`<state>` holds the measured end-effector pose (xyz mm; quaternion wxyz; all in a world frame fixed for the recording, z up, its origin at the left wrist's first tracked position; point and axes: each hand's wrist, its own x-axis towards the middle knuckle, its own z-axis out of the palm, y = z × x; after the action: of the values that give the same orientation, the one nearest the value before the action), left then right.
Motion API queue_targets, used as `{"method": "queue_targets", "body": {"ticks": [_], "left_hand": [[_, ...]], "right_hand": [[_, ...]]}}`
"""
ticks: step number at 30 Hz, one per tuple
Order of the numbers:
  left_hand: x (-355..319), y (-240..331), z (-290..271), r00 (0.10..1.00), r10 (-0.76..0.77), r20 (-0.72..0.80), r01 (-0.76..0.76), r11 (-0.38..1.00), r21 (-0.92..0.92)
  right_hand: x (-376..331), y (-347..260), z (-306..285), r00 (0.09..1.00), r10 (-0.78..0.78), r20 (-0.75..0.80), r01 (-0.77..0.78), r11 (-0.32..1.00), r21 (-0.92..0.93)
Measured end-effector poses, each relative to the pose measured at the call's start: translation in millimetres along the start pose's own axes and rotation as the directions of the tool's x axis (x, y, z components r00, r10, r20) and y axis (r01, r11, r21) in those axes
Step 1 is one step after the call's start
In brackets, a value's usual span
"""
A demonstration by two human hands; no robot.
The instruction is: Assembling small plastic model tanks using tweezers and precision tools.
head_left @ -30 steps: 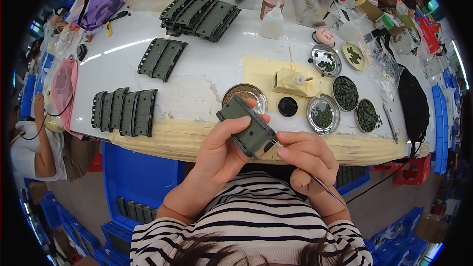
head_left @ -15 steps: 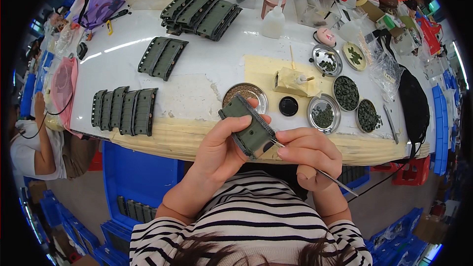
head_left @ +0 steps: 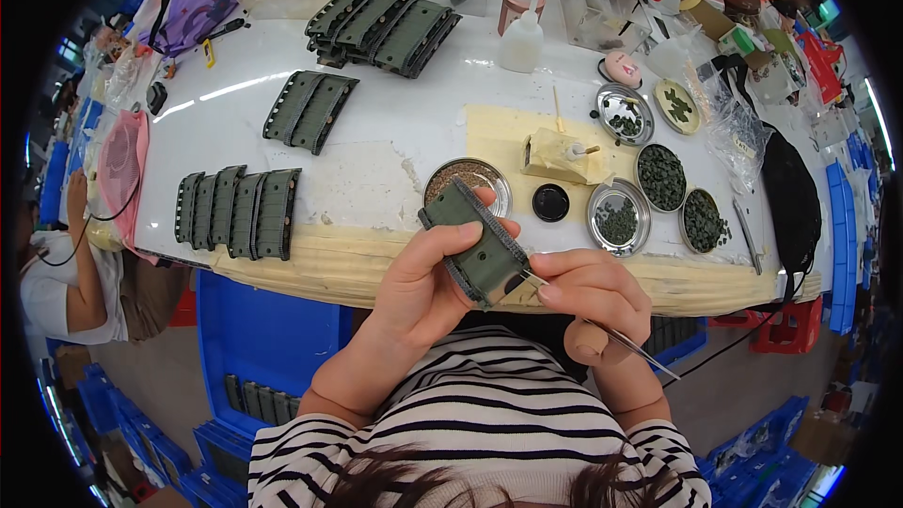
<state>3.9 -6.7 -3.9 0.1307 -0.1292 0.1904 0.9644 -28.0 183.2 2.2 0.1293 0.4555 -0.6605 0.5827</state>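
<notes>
My left hand (head_left: 414,282) grips a dark green rectangular piece (head_left: 482,249) with ridged grey edges, thumb on its face and fingers behind. Between the fingers of my right hand (head_left: 602,293) is a pair of metal tweezers (head_left: 651,358). Its tips meet the piece's right edge, beside a small black and tan patch; whether anything is pinched in them is too small to tell. A finger of the right hand wears a tan covering (head_left: 585,341). Just beyond the left hand lies a metal dish of brown granules (head_left: 461,172).
More green pieces lie in a row (head_left: 240,212), a small group (head_left: 310,109) and a stack (head_left: 381,30). Toward the right stand a dish (head_left: 617,216) and tins (head_left: 661,179) of green bits, a black cap (head_left: 550,202) and spare tweezers (head_left: 748,237). A white bottle (head_left: 521,43) stands farther back.
My right hand has shifted slightly, and the tweezers' rear end has dipped a little. The left hand and the green piece are nearly still.
</notes>
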Motion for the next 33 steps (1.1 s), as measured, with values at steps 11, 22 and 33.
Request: {"method": "queue_targets", "body": {"ticks": [11,22,33], "left_hand": [[0.1,-1.2,0.4,1.000,0.006,-0.013,-0.006,1.000,0.024],[-1.1,-3.8,-6.2,0.999,-0.043,0.012,0.043,0.999,-0.015],[0.8,17.7,8.9,0.987,0.045,0.156,-0.041,0.999,-0.026]], "right_hand": [[0.4,0.2,0.1,1.000,-0.020,0.022,0.021,0.999,-0.043],[4.2,-0.9,-2.8,0.996,-0.063,0.065,0.067,0.996,-0.056],[6.8,-2.5,-6.5,0.986,0.007,-0.166,0.002,0.998,0.057]]}}
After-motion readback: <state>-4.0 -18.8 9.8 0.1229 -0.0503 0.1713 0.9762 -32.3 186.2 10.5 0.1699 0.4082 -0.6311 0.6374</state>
